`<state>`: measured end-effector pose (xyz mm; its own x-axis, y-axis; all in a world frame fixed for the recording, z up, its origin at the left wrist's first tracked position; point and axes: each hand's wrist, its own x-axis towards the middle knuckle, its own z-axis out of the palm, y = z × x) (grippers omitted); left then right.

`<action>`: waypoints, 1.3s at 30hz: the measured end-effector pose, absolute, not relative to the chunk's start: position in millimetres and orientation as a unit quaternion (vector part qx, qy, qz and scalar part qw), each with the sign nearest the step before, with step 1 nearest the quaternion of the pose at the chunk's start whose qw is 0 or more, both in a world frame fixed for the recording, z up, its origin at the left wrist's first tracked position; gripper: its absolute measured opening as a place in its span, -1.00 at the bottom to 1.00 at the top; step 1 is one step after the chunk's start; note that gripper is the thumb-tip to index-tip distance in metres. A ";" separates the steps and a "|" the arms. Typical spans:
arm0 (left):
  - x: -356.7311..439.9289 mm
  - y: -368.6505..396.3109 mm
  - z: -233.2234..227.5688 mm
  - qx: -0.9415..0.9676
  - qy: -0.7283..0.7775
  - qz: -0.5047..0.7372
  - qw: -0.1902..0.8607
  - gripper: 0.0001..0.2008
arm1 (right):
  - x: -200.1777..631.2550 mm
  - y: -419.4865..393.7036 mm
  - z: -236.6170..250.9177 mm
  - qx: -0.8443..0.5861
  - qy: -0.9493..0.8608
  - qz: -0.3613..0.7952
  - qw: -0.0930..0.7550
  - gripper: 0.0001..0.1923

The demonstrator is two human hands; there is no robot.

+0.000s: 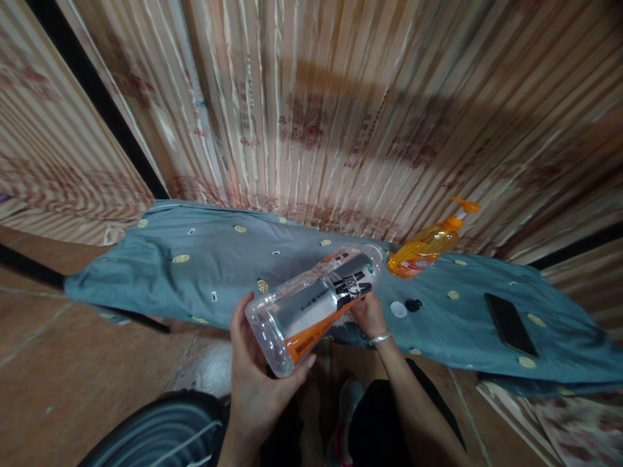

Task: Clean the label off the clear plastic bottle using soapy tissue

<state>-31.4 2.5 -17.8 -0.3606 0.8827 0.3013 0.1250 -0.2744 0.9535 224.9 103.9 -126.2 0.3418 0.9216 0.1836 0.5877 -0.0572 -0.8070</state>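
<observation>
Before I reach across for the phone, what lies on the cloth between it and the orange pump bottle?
In the head view, only bare blue cloth separates the pump bottle from the phone; the white cap lies off to the side.

head view, looking down, close above hands [311,363]

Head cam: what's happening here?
A person holds a clear plastic bottle tilted, nearly on its side, with both hands: the left hand cups its base, the right hand grips near the neck. Beyond it, on a blue-grey cloth, lie an orange pump bottle, a white cap and a dark phone.
</observation>
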 end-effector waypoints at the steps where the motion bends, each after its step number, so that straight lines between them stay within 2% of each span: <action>1: -32.3 2.8 -18.0 0.488 0.525 0.632 0.296 0.04 | 225.0 104.2 -127.4 -0.699 -0.541 0.197 0.425 -0.70; 10: -44.7 6.1 -22.2 0.588 0.494 0.586 0.259 0.01 | 228.4 106.2 -133.8 -0.691 -0.545 0.200 0.430 -0.64; 17: -40.6 6.1 -17.9 0.562 0.493 0.620 0.237 -0.06 | 229.2 106.4 -134.0 -0.698 -0.542 0.196 0.424 -0.62; 27: -43.7 7.3 -19.8 0.593 0.485 0.594 0.246 -0.05 | 228.8 106.2 -132.0 -0.691 -0.545 0.204 0.429 -0.64; 32: -33.6 7.3 -9.2 0.517 0.494 0.641 0.279 -0.11 | 227.9 106.1 -131.4 -0.689 -0.546 0.205 0.430 -0.65; 39: -30.4 8.6 -4.0 0.480 0.497 0.652 0.312 -0.08 | 227.9 105.4 -129.2 -0.692 -0.556 0.207 0.411 -0.66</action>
<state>-30.4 8.6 -4.0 -0.3447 0.8840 0.3160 0.0715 -0.3109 0.9478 227.9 105.4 -129.2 0.2962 0.9398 0.1704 0.5994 -0.0441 -0.7992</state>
